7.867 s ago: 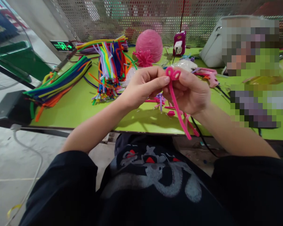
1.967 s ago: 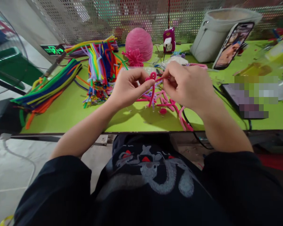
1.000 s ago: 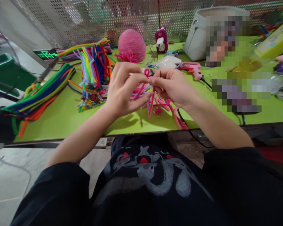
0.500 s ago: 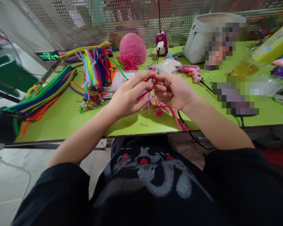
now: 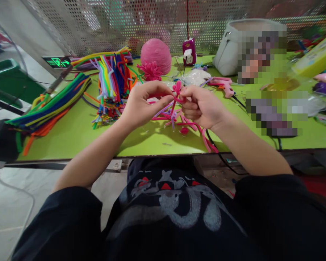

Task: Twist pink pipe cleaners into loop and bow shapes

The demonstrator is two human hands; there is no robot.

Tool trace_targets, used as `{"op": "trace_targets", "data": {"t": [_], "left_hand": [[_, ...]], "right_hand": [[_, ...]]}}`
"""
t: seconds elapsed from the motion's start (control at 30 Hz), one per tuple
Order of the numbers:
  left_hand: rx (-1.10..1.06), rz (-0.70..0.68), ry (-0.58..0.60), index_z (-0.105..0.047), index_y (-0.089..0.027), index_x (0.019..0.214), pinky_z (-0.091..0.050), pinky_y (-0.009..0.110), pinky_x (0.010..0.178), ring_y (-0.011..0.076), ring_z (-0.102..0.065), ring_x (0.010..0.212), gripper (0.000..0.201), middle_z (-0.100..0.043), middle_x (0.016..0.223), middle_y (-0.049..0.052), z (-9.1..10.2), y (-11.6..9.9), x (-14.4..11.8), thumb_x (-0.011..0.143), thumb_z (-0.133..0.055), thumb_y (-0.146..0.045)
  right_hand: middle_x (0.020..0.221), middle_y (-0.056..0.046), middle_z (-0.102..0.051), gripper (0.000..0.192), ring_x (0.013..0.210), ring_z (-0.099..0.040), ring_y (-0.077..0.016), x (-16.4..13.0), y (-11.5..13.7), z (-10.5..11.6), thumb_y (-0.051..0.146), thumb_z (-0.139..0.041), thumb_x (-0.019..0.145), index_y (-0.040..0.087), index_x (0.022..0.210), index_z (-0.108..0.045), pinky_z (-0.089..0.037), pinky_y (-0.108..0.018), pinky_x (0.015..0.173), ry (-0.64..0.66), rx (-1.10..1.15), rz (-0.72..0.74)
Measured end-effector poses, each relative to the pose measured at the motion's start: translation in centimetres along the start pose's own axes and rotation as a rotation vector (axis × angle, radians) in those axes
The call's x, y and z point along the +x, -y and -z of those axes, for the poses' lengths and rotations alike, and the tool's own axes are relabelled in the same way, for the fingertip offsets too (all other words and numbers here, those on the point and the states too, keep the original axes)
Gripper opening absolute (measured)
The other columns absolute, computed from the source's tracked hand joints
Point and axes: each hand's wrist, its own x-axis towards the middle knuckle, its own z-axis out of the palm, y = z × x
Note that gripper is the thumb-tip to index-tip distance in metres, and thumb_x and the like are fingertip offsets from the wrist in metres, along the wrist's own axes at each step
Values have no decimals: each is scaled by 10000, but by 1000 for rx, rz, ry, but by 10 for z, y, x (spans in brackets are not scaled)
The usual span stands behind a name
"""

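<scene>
Between my hands is a pink pipe cleaner (image 5: 176,87) bent into small loops, with a straight tail hanging below. My left hand (image 5: 145,99) pinches it from the left between thumb and fingertips. From the right, my right hand (image 5: 202,105) grips it with thumb and index finger, its other fingers curled in. Several pink and lilac pipe cleaner pieces (image 5: 190,124) lie on the green table (image 5: 141,145) beneath and behind my hands. A small red-pink round piece (image 5: 184,130) rests just below my right hand.
Bundles of coloured pipe cleaners (image 5: 57,99) lie at the left, with another bundle (image 5: 108,83) standing nearer the middle. Behind are a pink ball (image 5: 156,55) and a purple socket box (image 5: 189,50). A pink glue gun (image 5: 224,85) and a grey basket (image 5: 225,47) are at the right.
My left fingers have opened out and drawn slightly left, now pinching at the tips. The pink loops show above my fingers, where they were mostly covered before. The view has shifted slightly.
</scene>
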Motion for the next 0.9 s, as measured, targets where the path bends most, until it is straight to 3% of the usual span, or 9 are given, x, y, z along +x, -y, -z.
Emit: {"op": "trace_targets", "data": {"t": [0.13,0.27,0.4,0.57,0.77,0.9], "left_hand": [[209,-159,31,-816,-228,987,-629,346,831,174,-780,857,174,-847,918,34,3,8,0,1006,-744,-385],[398,-300,105,-793,-237,1012,-583,371,843,204,-754,889,135,-824,880,43,3,12,-2,1016,-700,-334],[387,-336,195,-729,-216,1060,-564,336,816,194,-745,899,125,-797,929,56,1,14,-3,1038,-620,-271],[309,-400,247,-617,-222,1073,-533,314,751,173,-672,843,133,-708,949,51,1,14,0,1019,-516,-155],[216,-348,217,-526,-226,1028,-459,284,697,118,-501,699,95,-581,854,-1,-1,9,-1,1001,-514,-136],[102,-207,194,-565,-246,1239,-403,258,623,101,-471,648,238,-498,809,-37,-3,13,-4,1017,-650,-256]], "right_hand": [[496,89,-298,327,412,-166,-49,-2,-5,-2,188,-645,906,230,649,-446,-129,-195,399,-27,-54,104],[497,72,-360,314,413,-221,-56,-2,-8,-6,215,-650,940,213,650,-533,-119,-219,413,-45,-93,144],[507,66,-372,338,428,-226,-57,2,-11,-5,228,-617,979,210,654,-523,-117,-241,430,-49,-103,79],[549,104,-282,359,453,-123,-52,3,-6,-5,267,-609,1053,225,732,-456,-120,-252,427,-68,1,-30],[436,94,-244,442,393,-114,-47,-1,2,-17,108,-463,1048,231,635,-364,-94,-194,382,-140,-2,-120],[417,83,-252,472,358,-137,-40,0,1,-14,101,-497,1021,232,588,-365,-93,-187,364,-137,-52,-69]]}}
